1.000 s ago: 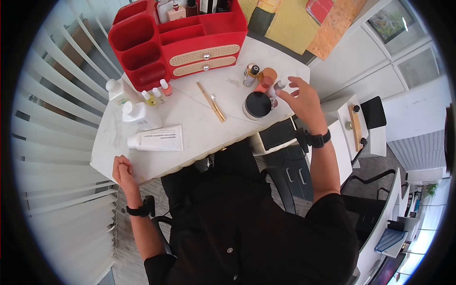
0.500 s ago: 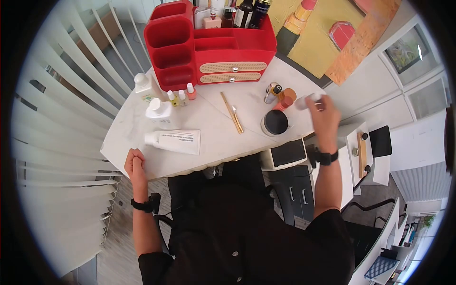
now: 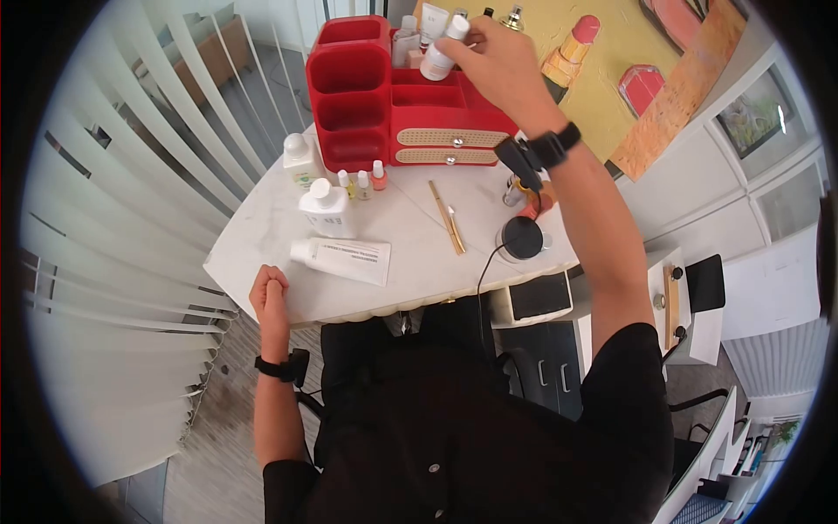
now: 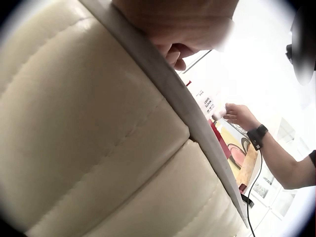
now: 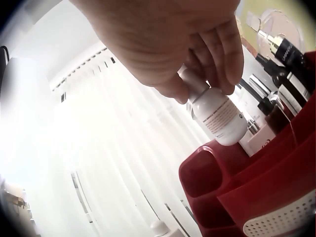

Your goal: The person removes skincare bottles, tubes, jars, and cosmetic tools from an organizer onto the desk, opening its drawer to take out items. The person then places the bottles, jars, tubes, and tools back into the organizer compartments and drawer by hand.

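My right hand pinches a small white bottle by its cap, above the back part of the red cosmetics organizer. In the right wrist view the bottle tilts, with lines of small print on its side, over the organizer's back compartment, where other bottles stand. Thumb and fingertips meet around the cap. My left hand rests at the table's front left edge, its fingers loosely curled and holding nothing. Nearest to it lies a white squeeze tube.
Two white bottles and several small nail polish bottles stand on the left. Slim gold sticks lie mid-table. A black-lidded jar stands at the right, near small bottles under my right forearm. A cable hangs from the right wrist.
My right hand has picked up the white bottle from the table's right side and carried it left and back, over the organizer. The left hand stays at the table edge. The head view has shifted.
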A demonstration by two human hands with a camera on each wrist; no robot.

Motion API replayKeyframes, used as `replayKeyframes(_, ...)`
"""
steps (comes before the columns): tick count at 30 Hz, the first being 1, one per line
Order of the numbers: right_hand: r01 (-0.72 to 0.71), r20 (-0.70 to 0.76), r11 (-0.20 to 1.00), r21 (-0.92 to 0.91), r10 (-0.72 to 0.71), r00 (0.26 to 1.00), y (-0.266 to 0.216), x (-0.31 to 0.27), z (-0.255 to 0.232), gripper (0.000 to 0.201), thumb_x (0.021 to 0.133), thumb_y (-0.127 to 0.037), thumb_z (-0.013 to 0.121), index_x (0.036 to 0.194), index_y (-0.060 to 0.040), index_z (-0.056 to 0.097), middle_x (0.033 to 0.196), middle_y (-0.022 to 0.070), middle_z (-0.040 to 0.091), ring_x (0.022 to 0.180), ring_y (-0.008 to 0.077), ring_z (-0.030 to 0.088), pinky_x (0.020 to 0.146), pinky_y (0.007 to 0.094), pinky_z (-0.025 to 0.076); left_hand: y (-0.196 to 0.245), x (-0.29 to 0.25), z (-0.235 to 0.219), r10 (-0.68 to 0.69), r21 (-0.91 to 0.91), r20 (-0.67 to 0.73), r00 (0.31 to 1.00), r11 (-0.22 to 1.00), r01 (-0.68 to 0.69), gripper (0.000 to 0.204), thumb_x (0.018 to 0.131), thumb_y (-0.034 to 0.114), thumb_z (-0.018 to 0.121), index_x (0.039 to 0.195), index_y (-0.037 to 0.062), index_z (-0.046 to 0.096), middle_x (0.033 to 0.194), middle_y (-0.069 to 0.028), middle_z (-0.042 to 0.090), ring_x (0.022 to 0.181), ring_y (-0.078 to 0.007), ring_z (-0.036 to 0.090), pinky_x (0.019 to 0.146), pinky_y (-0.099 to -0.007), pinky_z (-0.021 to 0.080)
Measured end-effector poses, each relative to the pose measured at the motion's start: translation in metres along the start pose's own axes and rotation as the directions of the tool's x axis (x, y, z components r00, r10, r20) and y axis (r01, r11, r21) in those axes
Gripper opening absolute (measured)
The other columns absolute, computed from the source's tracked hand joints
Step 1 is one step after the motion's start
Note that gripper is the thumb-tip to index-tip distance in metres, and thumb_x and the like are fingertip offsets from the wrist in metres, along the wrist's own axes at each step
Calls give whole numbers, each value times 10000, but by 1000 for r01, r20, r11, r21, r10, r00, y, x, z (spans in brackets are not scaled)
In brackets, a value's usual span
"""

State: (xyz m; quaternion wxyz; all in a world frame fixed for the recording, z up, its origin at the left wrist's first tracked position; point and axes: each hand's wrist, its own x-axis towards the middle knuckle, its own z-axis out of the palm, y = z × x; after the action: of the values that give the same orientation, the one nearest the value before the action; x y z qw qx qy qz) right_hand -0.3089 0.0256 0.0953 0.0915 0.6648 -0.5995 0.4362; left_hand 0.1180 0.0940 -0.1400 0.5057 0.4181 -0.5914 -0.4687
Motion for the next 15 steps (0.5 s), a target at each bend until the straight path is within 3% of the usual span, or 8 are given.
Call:
replayKeyframes(6, -9, 116, 985, -174, 29, 993, 6, 25, 47, 493, 856, -442, 746, 1011, 25, 733, 905, 181, 755, 810, 314, 741, 759, 382, 572, -3, 0, 0, -3, -10, 6, 1000, 1000, 3, 167, 942, 29, 444, 794, 61, 513, 747, 53, 412, 686, -43, 328, 619, -231, 265)
replayKeyframes(7, -1, 101, 989, -146, 15, 995, 6, 24, 52, 413, 847, -409, 724, 938, -7, 749, 846, 192, 740, 818, 371, 721, 767, 432, 574, -2, 0, 0, -12, -23, 10, 1000, 1000, 13, 164, 940, 26, 445, 794, 61, 513, 748, 53, 414, 687, -44, 330, 620, -232, 268)
replayKeyframes(11, -45, 173, 992, -116, 65, 983, 14, 24, 69, 397, 842, -387, 735, 952, -6, 751, 861, 194, 742, 827, 375, 723, 776, 430, 575, 0, -1, 2, -29, -32, 10, 1000, 999, 30, 160, 933, 18, 445, 795, 60, 515, 748, 52, 419, 688, -46, 336, 621, -233, 274)
replayKeyframes(15, -126, 231, 991, 48, 112, 967, 26, 23, 83, 387, 846, -363, 756, 981, -1, 754, 905, 199, 747, 867, 357, 729, 813, 411, 572, 1, -1, 1, -22, -30, 11, 1000, 999, 22, 159, 930, 15, 443, 796, 57, 517, 745, 49, 420, 686, -48, 339, 620, -235, 277)
